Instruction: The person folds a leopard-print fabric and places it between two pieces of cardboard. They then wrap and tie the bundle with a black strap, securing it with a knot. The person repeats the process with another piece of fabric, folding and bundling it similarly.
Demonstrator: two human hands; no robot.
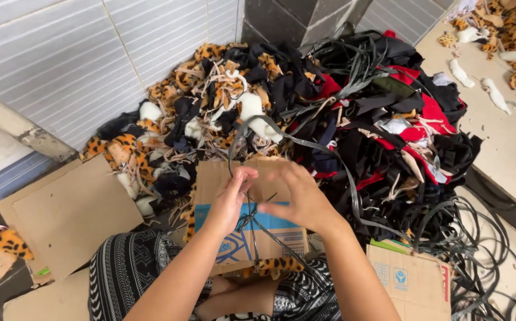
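Grey tiled walls (62, 53) meet in a corner, and the floor below them carries a large heap of fabric scraps (305, 113): leopard-print, black, red and white pieces.

1. Fingers. The left hand (231, 199) pinches a thin dark strap (270, 235) between thumb and fingertips. The right hand (299, 196) is curled around the same strap, index finger extended toward the left hand. Both hands are closed on it, and they nearly touch.

2. Strap position. It lies directly between the 2 hands, above a cardboard box (252, 238) with a blue printed panel. Its long axis runs away from the hands in 2 directions: up toward the heap, and down and to the right toward the lap. Neither hand is clearly nearer.

3. Surroundings. A leopard-print piece (275, 264) lies at the near edge of the box. More dark straps (466, 238) lie coiled on the floor at the right.

4. Edges and room. Flat cardboard (70, 214) lies at the left, a smaller printed carton (409, 279) at the right. The heap closes off the far side. A patterned garment (127, 270) covers the person's knee.
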